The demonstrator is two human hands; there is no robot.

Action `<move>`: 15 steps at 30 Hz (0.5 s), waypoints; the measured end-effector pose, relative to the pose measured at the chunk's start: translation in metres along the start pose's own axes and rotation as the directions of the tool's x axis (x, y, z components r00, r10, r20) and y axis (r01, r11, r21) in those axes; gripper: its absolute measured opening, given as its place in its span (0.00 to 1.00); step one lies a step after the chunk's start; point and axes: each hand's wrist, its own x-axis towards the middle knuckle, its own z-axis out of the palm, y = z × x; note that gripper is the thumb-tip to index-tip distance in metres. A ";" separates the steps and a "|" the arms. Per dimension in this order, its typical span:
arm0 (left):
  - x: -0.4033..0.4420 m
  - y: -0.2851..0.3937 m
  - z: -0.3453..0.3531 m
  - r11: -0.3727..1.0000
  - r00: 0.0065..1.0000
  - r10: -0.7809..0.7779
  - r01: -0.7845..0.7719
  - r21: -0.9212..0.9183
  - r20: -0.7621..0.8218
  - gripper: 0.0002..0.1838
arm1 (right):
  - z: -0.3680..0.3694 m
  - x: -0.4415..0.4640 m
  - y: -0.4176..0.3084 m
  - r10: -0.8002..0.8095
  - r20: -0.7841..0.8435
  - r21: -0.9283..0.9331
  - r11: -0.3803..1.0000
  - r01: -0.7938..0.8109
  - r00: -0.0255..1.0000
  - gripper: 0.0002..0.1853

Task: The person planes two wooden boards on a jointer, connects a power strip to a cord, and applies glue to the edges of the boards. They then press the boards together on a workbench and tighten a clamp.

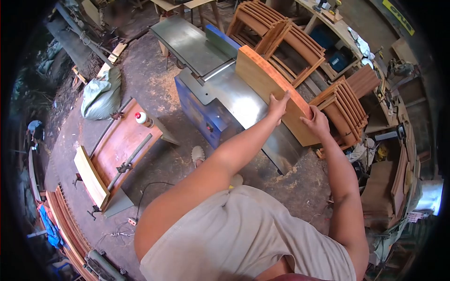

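A thick wooden board (pixel 260 75) stands on its long edge on the metal bed of a blue jointer (pixel 229 96); its upper edge looks reddish-orange. My left hand (pixel 279 107) grips the board around its middle, with fingers against the near face and at the top edge. Closer to me, my right hand (pixel 318 122) is closed over the board's near end. Behind the board's far end rises a blue-backed fence (pixel 222 42). The board hides part of the bed and the fence.
Stacked curved wooden frames (pixel 281 33) stand beyond the machine, with more frames (pixel 344 110) to the right. On the left, a clamped wooden panel (pixel 122 150) carries a white bottle (pixel 144 119) with a red cap. A pale sack (pixel 102 93) and a cable (pixel 145 192) lie on the floor.
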 end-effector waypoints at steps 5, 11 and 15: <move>0.048 -0.004 0.002 0.982 0.971 0.059 -0.015 0.189 -0.230 0.65 | 0.007 0.017 -0.008 -0.001 0.064 -0.028 1.000 0.003 0.998 0.31; 0.070 -0.020 -0.015 0.973 0.986 0.120 -0.093 0.212 -0.117 0.36 | -0.013 0.038 0.034 -0.147 -0.125 0.424 0.886 0.187 0.981 0.34; 0.060 -0.005 -0.013 0.968 0.996 0.052 -0.033 0.250 -0.072 0.36 | -0.117 0.035 0.055 -0.059 -0.244 0.268 0.955 0.126 0.968 0.31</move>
